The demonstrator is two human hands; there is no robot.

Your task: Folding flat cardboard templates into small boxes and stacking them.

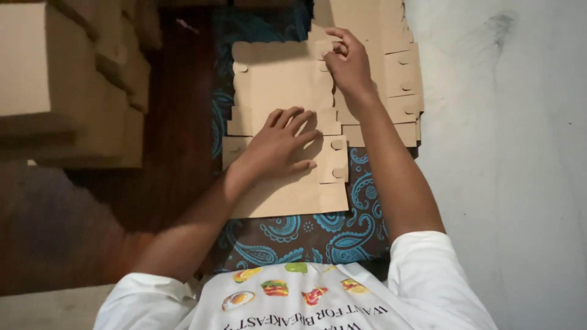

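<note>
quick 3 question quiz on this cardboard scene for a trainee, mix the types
1. True or false: the left hand lies flat on the cardboard blank.
2. The right hand pinches the blank at its: A) near edge B) far corner C) middle
3. What pattern has the cloth under the blank?

Key: 1 true. 2 B. 3 blue paisley swirls on a dark ground.

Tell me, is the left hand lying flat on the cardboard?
Yes, the left hand lies palm down with fingers spread on the flat cardboard sheet, while the right hand pinches its top edge.
</note>
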